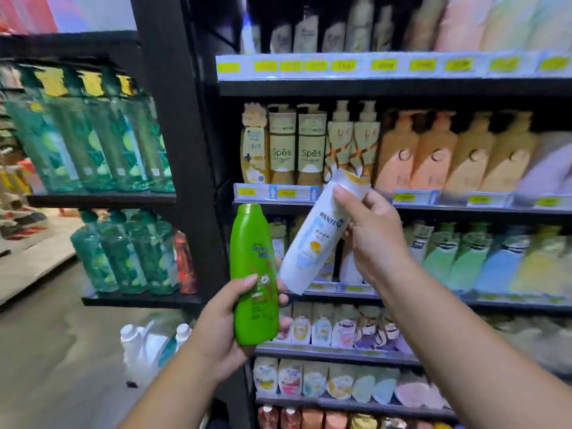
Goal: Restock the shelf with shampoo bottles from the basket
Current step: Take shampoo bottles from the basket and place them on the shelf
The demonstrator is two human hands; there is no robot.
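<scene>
Green bottle (253, 274) upright in left hand (223, 329), fingers wrapped round lower half. White bottle (315, 230) tilted in right hand (371, 236), gripped near upper end, before shelf (464, 210). Step: placing (both bottles mid-air). Next likely: find matching row, stand white bottle upright.

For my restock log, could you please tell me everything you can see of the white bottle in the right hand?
The white bottle looks like glossy plastic, with PANTENE in dark letters and pale blue and yellow artwork. Its gold-trimmed cap points up and right; the base slants down-left, close to the green bottle, contact unclear. The right hand grips its upper half, thumb near the cap. It is held in front of the shelves, resting on none.
</scene>
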